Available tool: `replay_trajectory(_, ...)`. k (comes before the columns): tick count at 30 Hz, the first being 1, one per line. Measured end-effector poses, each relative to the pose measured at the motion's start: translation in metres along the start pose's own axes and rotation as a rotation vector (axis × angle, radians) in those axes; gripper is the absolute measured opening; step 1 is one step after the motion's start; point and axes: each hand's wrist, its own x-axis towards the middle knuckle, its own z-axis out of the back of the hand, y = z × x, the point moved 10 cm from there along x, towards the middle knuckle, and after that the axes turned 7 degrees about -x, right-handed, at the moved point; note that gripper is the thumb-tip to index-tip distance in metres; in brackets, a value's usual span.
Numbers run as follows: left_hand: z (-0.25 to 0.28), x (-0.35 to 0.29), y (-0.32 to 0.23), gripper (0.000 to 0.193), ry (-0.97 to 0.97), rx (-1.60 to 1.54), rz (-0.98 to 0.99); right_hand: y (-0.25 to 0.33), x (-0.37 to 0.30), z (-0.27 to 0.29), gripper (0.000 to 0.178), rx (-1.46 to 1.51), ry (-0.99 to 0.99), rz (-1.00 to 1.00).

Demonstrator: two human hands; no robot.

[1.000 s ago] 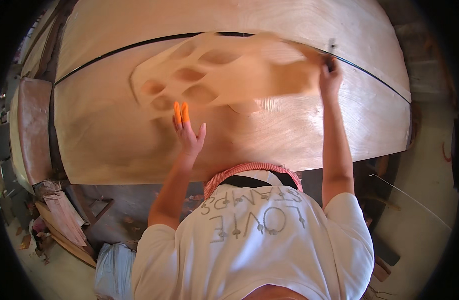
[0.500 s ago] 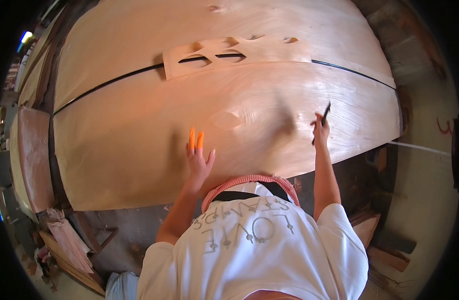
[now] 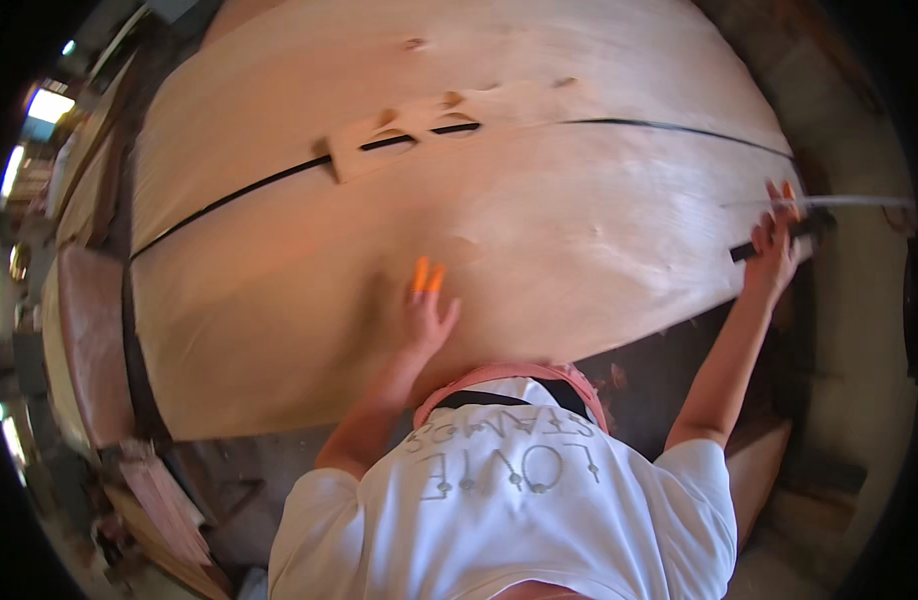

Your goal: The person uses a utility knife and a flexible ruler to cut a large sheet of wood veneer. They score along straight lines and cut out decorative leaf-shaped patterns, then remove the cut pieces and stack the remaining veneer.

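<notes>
A wide, pale wood veneer sheet [image 3: 319, 330] lies in front of me, with some small raised or darker spots. Over its near left-middle part, my left hand [image 3: 426, 318] is spread, two fingers wearing orange finger covers; it holds nothing, and whether it touches the veneer I cannot tell. My right hand [image 3: 776, 250] reaches the sheet's right edge, its fingers closed round a slim black knife-like tool [image 3: 745, 252]; motion blurs the tool's far end. Farther back, a veneer strip [image 3: 351, 162] with oval cut-outs lies across a long dark gap [image 3: 229, 202].
A thin white line [image 3: 869, 202] runs off to the right past my right hand. Along the left stand a reddish-brown board [image 3: 94, 345] and stacked wood pieces [image 3: 164, 490]. Dark floor shows below the sheet's near edge.
My right hand has swung right, from above the sheet to its right edge, carrying the black tool. The left hand stays spread; the whole view has shifted slightly.
</notes>
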Motion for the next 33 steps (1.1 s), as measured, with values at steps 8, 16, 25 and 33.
replay_trajectory(8,0.003,-0.02,-0.009,0.056,0.014,0.023,0.009,-0.011,-0.029,0.011,0.024,0.32,-0.058,-0.029)
replay_trajectory(16,0.022,-0.027,-0.009,0.055,0.017,0.058,0.044,-0.015,-0.049,0.01,0.022,0.144,-0.155,-0.08)
replay_trajectory(25,0.026,0.021,-0.037,0.052,-0.093,-0.095,-0.075,-0.022,0.006,-0.008,0.019,0.496,0.139,-0.135)
replay_trajectory(33,0.024,0.005,-0.024,0.048,-0.084,-0.091,-0.071,-0.182,0.055,0.033,0.011,0.719,0.078,-0.567)
